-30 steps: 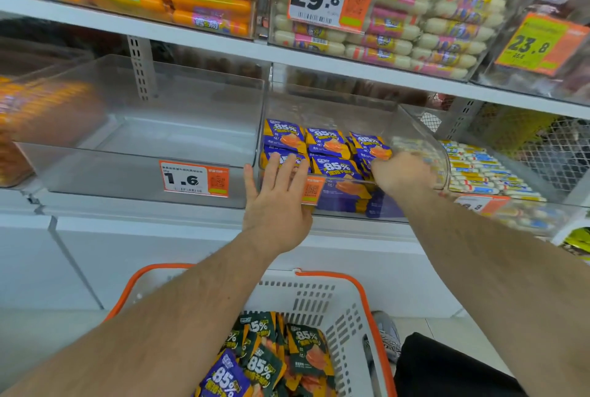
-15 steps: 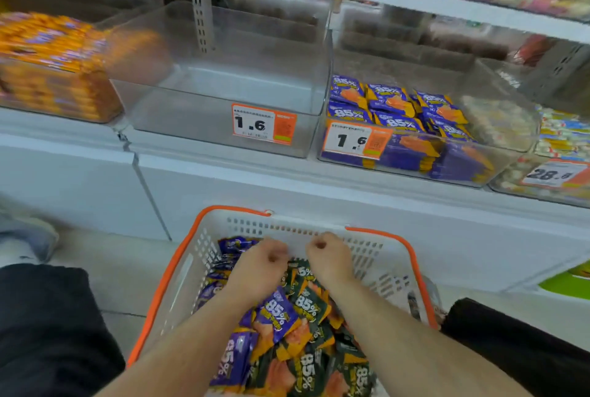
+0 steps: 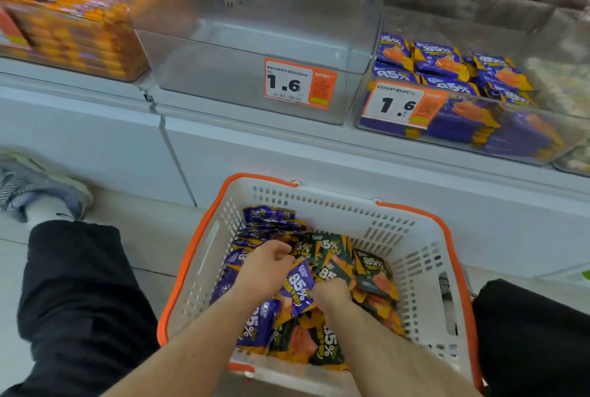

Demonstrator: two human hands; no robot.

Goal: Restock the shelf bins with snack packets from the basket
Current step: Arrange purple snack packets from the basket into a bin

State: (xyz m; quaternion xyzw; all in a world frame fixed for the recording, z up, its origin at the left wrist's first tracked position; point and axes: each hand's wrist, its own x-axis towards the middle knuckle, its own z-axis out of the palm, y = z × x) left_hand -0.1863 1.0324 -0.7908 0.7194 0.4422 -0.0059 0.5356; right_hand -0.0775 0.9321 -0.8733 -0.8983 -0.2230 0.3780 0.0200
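Observation:
A white basket with an orange rim (image 3: 424,256) sits on the floor in front of me, holding several purple and dark green snack packets. Both hands are down inside it. My left hand (image 3: 265,272) has its fingers curled among the packets, beside a purple packet (image 3: 297,288) that stands up between the two hands. My right hand (image 3: 332,293) is curled into the pile just right of that packet. On the shelf above, a clear bin (image 3: 255,55) at the centre holds nothing, and the bin to its right (image 3: 498,128) holds purple packets.
A bin of orange packets (image 3: 70,17) stands at the left of the shelf. Price tags reading 1.6 (image 3: 300,84) hang on the bin fronts. My dark trouser legs (image 3: 76,301) flank the basket, with a grey shoe (image 3: 35,186) at the left.
Both hands came down from the purple-packet bin into the basket, then dug deeper into the pile. The view has tilted down and left.

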